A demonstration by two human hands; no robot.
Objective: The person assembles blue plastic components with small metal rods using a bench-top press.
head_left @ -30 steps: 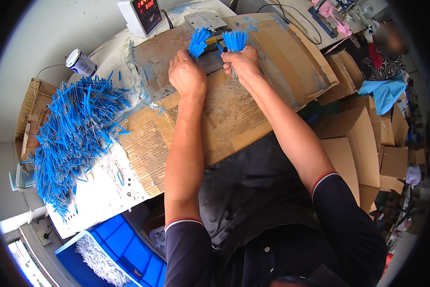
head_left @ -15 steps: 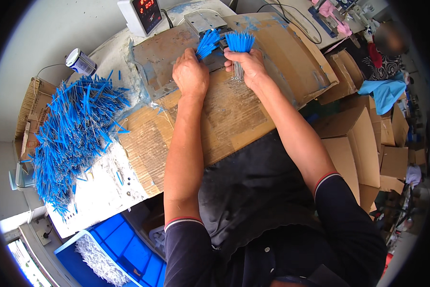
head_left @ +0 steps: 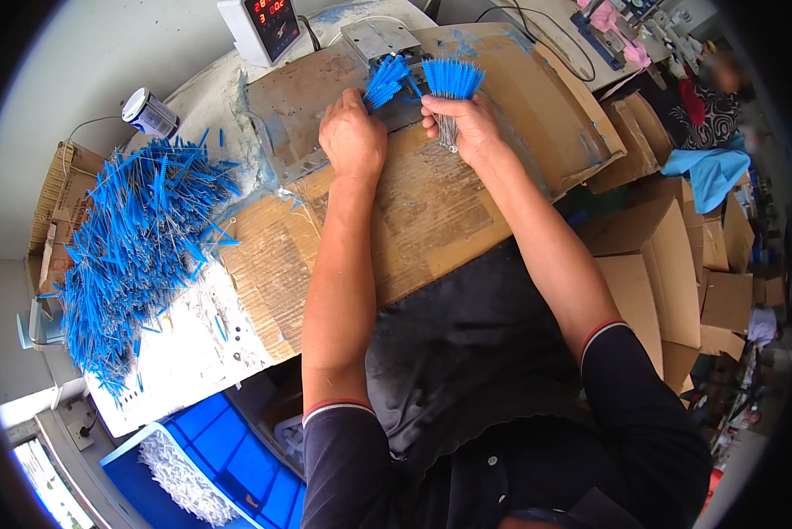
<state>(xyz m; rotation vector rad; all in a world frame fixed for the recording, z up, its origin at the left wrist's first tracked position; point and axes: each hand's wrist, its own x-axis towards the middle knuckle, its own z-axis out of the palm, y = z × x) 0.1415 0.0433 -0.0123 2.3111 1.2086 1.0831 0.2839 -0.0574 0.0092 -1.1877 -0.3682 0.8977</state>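
Note:
My right hand [head_left: 466, 123] is closed round the wire stems of a fanned bundle of small blue bristle brushes [head_left: 453, 78], their blue heads pointing away from me. Beside it, my left hand [head_left: 353, 137] is closed on a smaller bunch of the same blue brushes [head_left: 385, 81], which leans to the right; its fingertips are partly hidden. Just beyond both hands sits a small metal device [head_left: 380, 40]. A large heap of loose blue brushes with wire stems [head_left: 140, 247] lies on the table to the left.
Cardboard sheets [head_left: 413, 203] cover the worktop. A digital display box [head_left: 259, 31] and a round tin [head_left: 149, 115] stand at the back left. Below the table is a blue bin [head_left: 237, 450] holding white pieces [head_left: 180, 476]. Cardboard boxes [head_left: 643, 264] and another person [head_left: 713, 106] are to the right.
My right hand has shifted slightly right, its brush bundle now further from the left bunch and spread a little wider. My left hand has barely moved.

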